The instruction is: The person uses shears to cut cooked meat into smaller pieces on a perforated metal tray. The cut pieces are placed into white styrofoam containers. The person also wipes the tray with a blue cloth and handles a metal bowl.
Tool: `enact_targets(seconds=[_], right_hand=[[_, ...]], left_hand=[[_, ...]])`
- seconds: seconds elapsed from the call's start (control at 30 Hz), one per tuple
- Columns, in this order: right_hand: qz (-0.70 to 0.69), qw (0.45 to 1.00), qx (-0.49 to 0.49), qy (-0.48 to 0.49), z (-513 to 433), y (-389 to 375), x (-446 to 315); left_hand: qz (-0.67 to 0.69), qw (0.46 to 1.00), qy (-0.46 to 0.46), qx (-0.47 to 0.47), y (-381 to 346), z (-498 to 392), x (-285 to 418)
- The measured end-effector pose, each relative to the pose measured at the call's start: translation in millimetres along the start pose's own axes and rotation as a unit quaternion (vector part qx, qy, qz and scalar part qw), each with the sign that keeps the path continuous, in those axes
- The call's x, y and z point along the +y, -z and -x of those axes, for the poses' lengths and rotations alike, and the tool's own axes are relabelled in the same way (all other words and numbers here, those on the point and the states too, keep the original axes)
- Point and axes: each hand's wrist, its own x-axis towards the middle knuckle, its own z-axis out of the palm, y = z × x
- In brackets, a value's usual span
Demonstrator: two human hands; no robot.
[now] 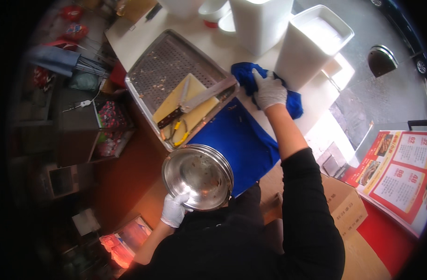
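Observation:
Gloved in white, my left hand [175, 209] grips the rim of several nested stainless steel bowls [199, 176], with brown specks inside the top one. My right hand [270, 89], also gloved, is pressed on a crumpled blue cloth [248, 77] on the white tabletop. Left of it, a perforated metal tray [171, 56] with crumbs holds a yellow cutting board [196, 85], a cleaver [211, 94] with a dark riveted handle, a narrower blade and yellow-handled scissors [181, 135]. Blue fabric [234, 140] hangs between the table edge and my body.
Tall white plastic containers [318, 38] and white bowls [215, 10] stand along the table's far side. A printed menu board [395, 175] and a cardboard box [342, 201] are at the right. Shelves with bagged goods [112, 115] stand at the left.

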Motion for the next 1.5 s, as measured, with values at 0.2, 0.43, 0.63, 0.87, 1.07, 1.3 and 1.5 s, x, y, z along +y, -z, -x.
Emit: enact_targets(seconds=[0.2, 0.43, 0.63, 0.87, 1.07, 1.3, 1.5], right_hand=[[-0.052, 0.996, -0.066, 0.031, 63.4, 44.0, 24.1], [-0.055, 0.977, -0.104, 0.175, 87.2, 12.1, -74.5], [-0.003, 0.974, -0.129, 0.186, 102.7, 22.1, -19.8], [-0.064, 0.997, -0.034, 0.037, 143.6, 114.0, 54.3], [-0.127, 0.906, -0.067, 0.399, 131.0, 12.2, -136.8], [-0.044, 0.952, -0.087, 0.29, 105.9, -15.5, -89.0], [-0.132, 0.971, 0.034, -0.194, 135.1, 69.4, 143.3]], left_hand=[[0.025, 0.996, -0.038, 0.082, 57.5, 19.4, -12.3], [-0.001, 0.993, -0.029, 0.112, 91.5, 4.8, -25.9], [0.033, 0.989, -0.019, 0.145, 111.8, 7.2, -34.8], [0.04, 0.986, -0.053, 0.153, 151.0, 6.6, -40.7], [0.0, 0.983, -0.058, 0.175, 153.8, 2.2, -22.1], [-0.02, 0.983, -0.032, 0.181, 154.5, 7.8, -30.5], [-0.011, 0.99, -0.047, 0.133, 152.0, -1.0, -27.6]])
